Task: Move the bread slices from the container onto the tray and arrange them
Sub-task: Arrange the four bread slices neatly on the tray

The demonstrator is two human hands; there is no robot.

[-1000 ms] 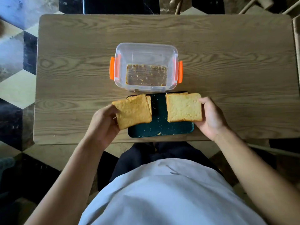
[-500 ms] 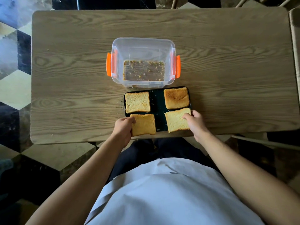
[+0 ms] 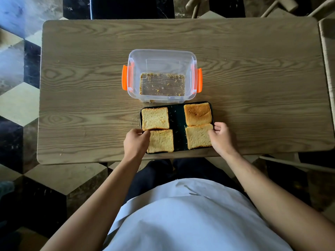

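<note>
Hands worked the near bread: left hand (image 3: pixel 136 142) pinching one slice (image 3: pixel 161 140), right hand (image 3: pixel 221 136) gripping another (image 3: pixel 197 136) on the tray (image 3: pixel 177 124). Small nudges, keeping edges square, would suit best.

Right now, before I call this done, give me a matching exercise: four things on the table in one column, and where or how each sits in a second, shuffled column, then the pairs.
Things:
1. Clear plastic container with orange latches
2. Darkest toasted bread slice
3. Left hand
4. Right hand

Places or states:
A. Far right corner of the dark green tray
B. Fingers on the near right slice
C. Holds only crumbs
D. Fingers at the near left slice

Pairs: 1-C, 2-A, 3-D, 4-B
</note>
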